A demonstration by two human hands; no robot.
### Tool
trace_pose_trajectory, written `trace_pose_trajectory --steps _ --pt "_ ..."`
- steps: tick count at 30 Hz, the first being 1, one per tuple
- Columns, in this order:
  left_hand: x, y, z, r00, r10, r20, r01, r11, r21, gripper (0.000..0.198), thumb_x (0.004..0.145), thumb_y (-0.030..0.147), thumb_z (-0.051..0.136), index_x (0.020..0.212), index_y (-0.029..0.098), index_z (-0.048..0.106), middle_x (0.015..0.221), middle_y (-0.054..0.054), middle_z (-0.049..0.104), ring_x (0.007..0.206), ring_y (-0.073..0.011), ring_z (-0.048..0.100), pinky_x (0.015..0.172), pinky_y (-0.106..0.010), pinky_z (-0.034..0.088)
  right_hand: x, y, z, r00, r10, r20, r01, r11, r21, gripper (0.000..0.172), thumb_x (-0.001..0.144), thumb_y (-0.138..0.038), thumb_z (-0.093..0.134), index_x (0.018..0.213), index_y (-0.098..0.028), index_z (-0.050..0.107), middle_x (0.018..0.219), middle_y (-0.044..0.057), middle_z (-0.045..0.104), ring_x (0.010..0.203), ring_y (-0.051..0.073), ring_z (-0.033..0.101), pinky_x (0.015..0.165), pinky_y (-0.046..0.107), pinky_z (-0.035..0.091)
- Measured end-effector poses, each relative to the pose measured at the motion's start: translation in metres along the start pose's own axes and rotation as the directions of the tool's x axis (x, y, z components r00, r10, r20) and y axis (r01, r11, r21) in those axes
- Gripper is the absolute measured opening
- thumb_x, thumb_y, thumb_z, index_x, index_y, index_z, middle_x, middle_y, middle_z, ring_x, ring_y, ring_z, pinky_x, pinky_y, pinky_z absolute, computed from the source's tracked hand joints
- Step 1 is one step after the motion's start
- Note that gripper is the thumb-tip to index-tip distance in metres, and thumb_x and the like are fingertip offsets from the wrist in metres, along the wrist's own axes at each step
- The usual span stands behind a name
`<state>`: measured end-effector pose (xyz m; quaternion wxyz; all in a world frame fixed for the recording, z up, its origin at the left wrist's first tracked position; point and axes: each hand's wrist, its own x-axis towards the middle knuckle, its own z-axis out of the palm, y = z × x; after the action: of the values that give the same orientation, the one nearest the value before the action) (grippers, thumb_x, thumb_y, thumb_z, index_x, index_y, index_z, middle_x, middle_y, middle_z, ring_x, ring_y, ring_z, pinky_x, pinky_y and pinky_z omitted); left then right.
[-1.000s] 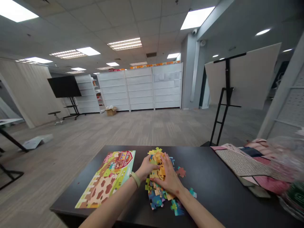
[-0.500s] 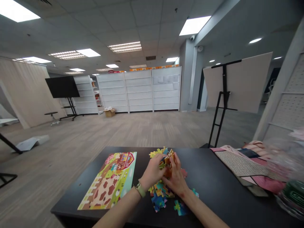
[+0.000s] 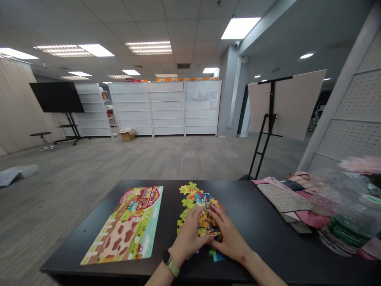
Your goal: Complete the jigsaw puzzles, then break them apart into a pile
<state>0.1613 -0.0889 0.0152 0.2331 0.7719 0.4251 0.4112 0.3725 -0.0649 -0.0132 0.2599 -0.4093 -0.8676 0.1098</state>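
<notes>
A loose heap of jigsaw puzzle pieces (image 3: pixel 187 202) lies on the black table, mostly yellow, green and blue. My left hand (image 3: pixel 192 230) curves round the heap's near left side, with a watch on that wrist. Opposite it, my right hand (image 3: pixel 228 230) bends its fingers over the right side. Between the two palms a clump of puzzle pieces (image 3: pixel 205 222) is gathered, and the thumbs come close together at the front. Some pieces are hidden under the hands. To the left lies a farm picture (image 3: pixel 127 226) with a cow, a barn and a pig, apart from both hands.
The black table (image 3: pixel 256 238) has a patterned pink-edged cloth (image 3: pixel 285 198) on its right. Near it stands a clear bottle with a green label (image 3: pixel 342 230), beside crumpled clear plastic. Beyond are a board on an easel (image 3: pixel 285 107), white shelves (image 3: pixel 166 107) and a cardboard box (image 3: pixel 127 136).
My hands have lowered and come nearer with the gathered pieces, uncovering more of the heap's far side. The view has turned slightly right.
</notes>
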Motion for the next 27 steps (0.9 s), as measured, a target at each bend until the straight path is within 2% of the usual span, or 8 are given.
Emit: trace_pose_trajectory --steps 2,6,9,11,14,17,21,27 --pt "-0.011 -0.008 -0.006 1.0 -0.01 -0.03 0.012 0.998 0.057 0.083 0.071 0.024 0.081 0.143 0.027 0.041 0.143 -0.01 0.047 0.136 -0.0307 0.04 0.117 -0.048 0.032 -0.002 -0.001 -0.008 0.993 -0.021 0.114 0.019 1.0 0.016 0.097 0.069 -0.049 0.078 0.153 -0.025 0.036 0.162 0.013 0.026 0.15 0.035 0.02 0.121 0.053 0.023" --pt "-0.03 -0.025 -0.022 0.995 -0.096 -0.014 0.097 0.972 0.216 0.091 0.071 0.04 0.081 0.149 0.029 0.037 0.153 -0.011 0.039 0.145 -0.0362 0.028 0.12 -0.054 0.024 0.005 -0.009 -0.013 0.973 -0.002 0.231 0.005 1.0 -0.014 0.119 0.058 -0.059 0.082 0.158 -0.027 0.024 0.165 0.012 0.021 0.151 0.038 0.012 0.121 0.055 0.016" --pt "-0.038 -0.033 -0.028 0.974 -0.195 0.116 0.151 0.939 0.309 0.112 0.058 0.061 0.085 0.153 0.033 0.034 0.163 -0.011 0.024 0.149 -0.0453 0.013 0.118 -0.064 0.017 0.02 -0.018 -0.009 0.961 0.047 0.274 -0.025 0.996 -0.084 0.109 0.064 -0.055 0.076 0.157 -0.028 0.026 0.164 0.011 0.023 0.151 0.04 0.009 0.119 0.059 0.015" --pt "-0.041 -0.034 -0.029 0.954 -0.234 0.188 0.161 0.927 0.339 0.118 0.051 0.066 0.087 0.152 0.035 0.036 0.165 -0.009 0.02 0.149 -0.048 0.01 0.117 -0.067 0.013 0.032 -0.024 -0.007 0.955 0.082 0.286 -0.05 0.992 -0.116 0.097 0.068 -0.05 0.073 0.154 -0.027 0.035 0.16 0.012 0.032 0.149 0.04 0.014 0.118 0.06 0.017" --pt "-0.042 -0.031 -0.027 0.96 -0.238 0.15 0.177 0.926 0.334 0.096 0.061 0.056 0.084 0.146 0.033 0.045 0.162 -0.008 0.029 0.148 -0.0429 0.018 0.119 -0.062 0.014 0.044 -0.029 -0.004 0.958 0.069 0.279 -0.034 0.991 -0.126 0.082 0.069 -0.041 0.07 0.146 -0.024 0.049 0.152 0.012 0.044 0.145 0.038 0.026 0.118 0.056 0.021" --pt "-0.043 -0.027 -0.027 0.981 -0.186 0.051 0.167 0.949 0.266 0.071 0.072 0.033 0.075 0.138 0.03 0.051 0.155 -0.007 0.04 0.144 -0.0355 0.031 0.12 -0.054 0.023 0.045 -0.025 0.001 0.968 -0.006 0.25 0.041 0.99 -0.136 0.075 0.069 -0.024 0.063 0.142 -0.022 0.052 0.148 0.01 0.05 0.143 0.034 0.032 0.118 0.052 0.026" --pt "-0.048 -0.027 -0.027 0.989 -0.142 -0.05 0.147 0.981 0.124 0.067 0.072 0.012 0.063 0.136 0.029 0.052 0.147 -0.007 0.048 0.135 -0.0288 0.043 0.116 -0.046 0.034 0.04 -0.008 0.006 0.967 -0.122 0.224 0.162 0.972 -0.172 0.071 0.072 -0.019 0.061 0.143 -0.023 0.052 0.147 0.009 0.053 0.141 0.034 0.038 0.115 0.054 0.034" --pt "-0.041 -0.031 -0.026 0.985 -0.132 -0.111 0.138 0.989 0.045 0.07 0.074 0.006 0.057 0.14 0.027 0.048 0.142 -0.007 0.052 0.134 -0.0258 0.045 0.116 -0.044 0.036 0.048 0.004 -0.007 0.933 -0.277 0.23 0.312 0.941 -0.134 0.06 0.074 -0.01 0.056 0.133 -0.021 0.061 0.136 0.011 0.063 0.131 0.031 0.053 0.11 0.049 0.043"
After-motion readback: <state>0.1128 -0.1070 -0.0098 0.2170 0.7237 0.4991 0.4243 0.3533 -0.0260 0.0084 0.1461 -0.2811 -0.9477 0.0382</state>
